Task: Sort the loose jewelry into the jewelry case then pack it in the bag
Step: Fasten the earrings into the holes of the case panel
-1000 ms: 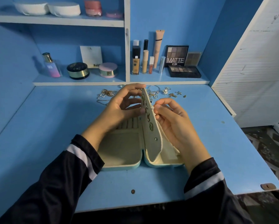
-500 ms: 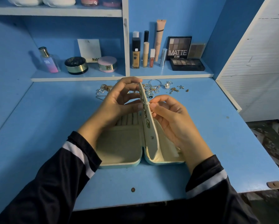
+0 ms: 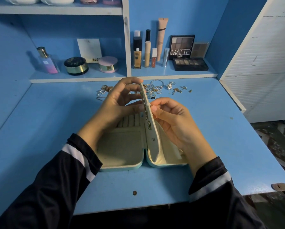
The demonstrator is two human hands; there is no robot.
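Head view, only view available.

- Jewelry case (image 3: 122,169) lies open flat on the blue table (image 3: 39,129), near the front edge and between both forearms. Its divider panel (image 3: 153,138) stands upright at the hinge line, with small gold pieces already set along it.
- Left hand (image 3: 115,106): fingers curl over the panel's top edge and the thumb presses its left face, steadying it.
- Right hand (image 3: 174,119): thumb and forefinger are pinched narrowly against the panel's right face. What sits between them is too small to make out.
- Loose jewelry (image 3: 155,89) sits in a tangle at the table's back edge, just below the cosmetics shelf (image 3: 155,73) and well apart from the case. No bag in view.

Judgement: pieces are light, thin and slippery, and the chains snag easily. Take them one at a time by fingertip pinch, lifting chains by the clasp. The panel looks padded and only semi-stiff, so brace it from behind when pushing posts through. The case itself is best lifted closed, by both long sides.
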